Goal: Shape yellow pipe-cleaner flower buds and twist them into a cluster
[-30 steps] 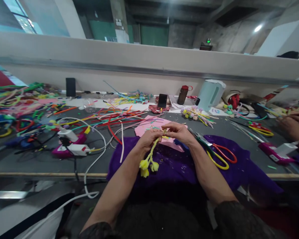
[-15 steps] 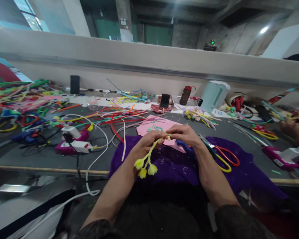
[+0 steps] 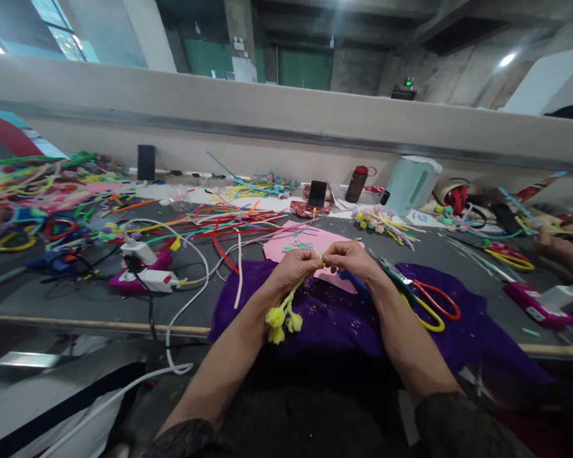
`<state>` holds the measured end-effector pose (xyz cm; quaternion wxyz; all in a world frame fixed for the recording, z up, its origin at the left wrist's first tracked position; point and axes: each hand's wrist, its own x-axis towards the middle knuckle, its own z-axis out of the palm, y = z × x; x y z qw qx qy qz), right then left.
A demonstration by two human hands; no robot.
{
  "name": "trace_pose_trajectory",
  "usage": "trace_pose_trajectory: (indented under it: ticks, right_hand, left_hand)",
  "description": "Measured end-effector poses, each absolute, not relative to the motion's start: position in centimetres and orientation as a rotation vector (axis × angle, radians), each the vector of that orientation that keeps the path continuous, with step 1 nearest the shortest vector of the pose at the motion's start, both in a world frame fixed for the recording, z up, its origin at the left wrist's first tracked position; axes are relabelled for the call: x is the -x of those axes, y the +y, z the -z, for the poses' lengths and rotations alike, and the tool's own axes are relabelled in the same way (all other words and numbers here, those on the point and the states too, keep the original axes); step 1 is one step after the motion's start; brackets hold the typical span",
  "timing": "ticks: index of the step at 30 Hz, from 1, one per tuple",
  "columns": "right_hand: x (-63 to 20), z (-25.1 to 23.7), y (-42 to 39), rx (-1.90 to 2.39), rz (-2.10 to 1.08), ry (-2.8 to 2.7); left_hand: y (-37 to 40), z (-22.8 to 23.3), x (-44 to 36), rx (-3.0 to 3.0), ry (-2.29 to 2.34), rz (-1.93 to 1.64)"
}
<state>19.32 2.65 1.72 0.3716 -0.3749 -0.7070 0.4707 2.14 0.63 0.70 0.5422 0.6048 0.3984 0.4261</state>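
My left hand [image 3: 292,268] and my right hand [image 3: 347,257] meet over a purple cloth [image 3: 344,315], both pinching the top of a yellow pipe-cleaner stem [image 3: 291,297]. Three yellow buds [image 3: 281,317] hang from its lower end, below my left wrist. A pink sheet [image 3: 310,243] lies just beyond my fingers. Scissors with red and yellow handles [image 3: 423,298] rest on the cloth, right of my right forearm.
Loose pipe cleaners [image 3: 219,226] in many colours cover the grey table. A purple glue gun [image 3: 141,278] and white cable [image 3: 191,286] lie to the left. A phone [image 3: 316,193], bottle [image 3: 357,183] and kettle [image 3: 411,183] stand at the back. Another person's hands [image 3: 566,245] work at right.
My hands have stayed together on the stem, fingers shifting slightly. The hanging buds swung a little to the left and back. The view has tilted slightly.
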Motion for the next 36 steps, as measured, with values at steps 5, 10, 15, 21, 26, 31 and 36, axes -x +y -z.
trace_pose_trajectory:
  ticks: [5, 10, 15, 21, 26, 31, 36]
  right_hand:
    - [-18.3, -0.7, 3.2, 1.061, -1.386, -1.582]
    - [-17.4, 0.1, 3.4, 1.038, -1.543, -1.389]
    - [-18.0, -0.8, 2.9, 0.905, -1.333, -1.521]
    - [-19.4, -1.7, 2.5, 0.788, -1.155, -1.856]
    - [-19.4, -1.5, 2.6, 0.748, -1.104, -1.893]
    - [-19.1, -1.6, 2.5, 0.725, -1.053, -1.9]
    - [-19.0, -1.8, 2.2, 0.754, -1.037, -1.886]
  left_hand:
    - [1.2, 0.1, -2.3, -1.597, 1.058, -1.06]
    - [1.2, -0.1, -2.3, -1.597, 1.092, -1.083]
    - [1.2, -0.9, -2.0, -1.379, 0.931, -0.972]
    - [1.5, -0.9, -1.2, -1.216, 0.78, -0.825]
    - [1.6, -0.7, -1.0, -1.18, 0.734, -0.77]
    - [1.6, -0.6, -1.1, -1.176, 0.739, -0.783]
    - [0.8, -1.3, -1.1, -1.255, 0.8, -0.872]
